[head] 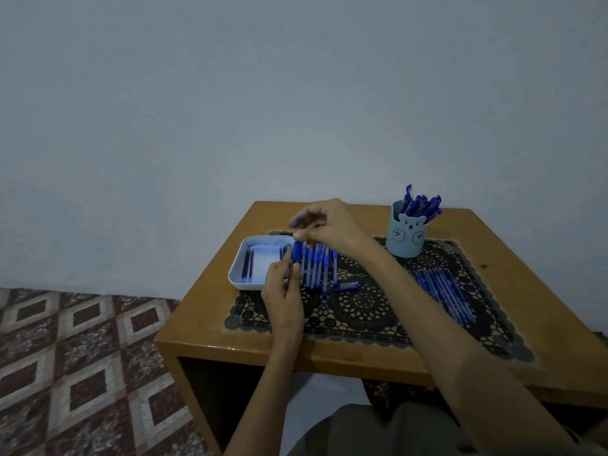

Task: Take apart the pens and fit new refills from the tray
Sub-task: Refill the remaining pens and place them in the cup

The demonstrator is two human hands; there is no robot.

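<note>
A person sits at a small wooden table [210,327] with both hands raised over its far left part. The left hand [283,287] grips a blue pen [297,252] by its lower part, fingers curled round the barrel, and holds it roughly upright just above the near right corner of the tray. The right hand [327,222] reaches across from the right, and its thumb and forefinger pinch the top end of the same pen, the other fingers loosely bent above. Whether the pen is still whole or partly pulled apart cannot be told, as the fingers cover the joint.

The white tray [235,278] lies at the left edge of a black lace mat [362,311], with a few dark refills [246,266] lying lengthwise in it, its floor stained blue. Just right of the tray, behind the hands, a row of pens [317,268] lies side by side on the mat, and a single pen [348,286] lies crosswise at the near end of the row. At the far right stands a pale blue bear-faced pen cup [408,240] full of capped pens [422,204]. Near it, on the right part of the mat, lies a bundle of thin blue sticks [444,291], too small to tell whether refills or barrels. Patterned floor tiles [82,357] show to the left
</note>
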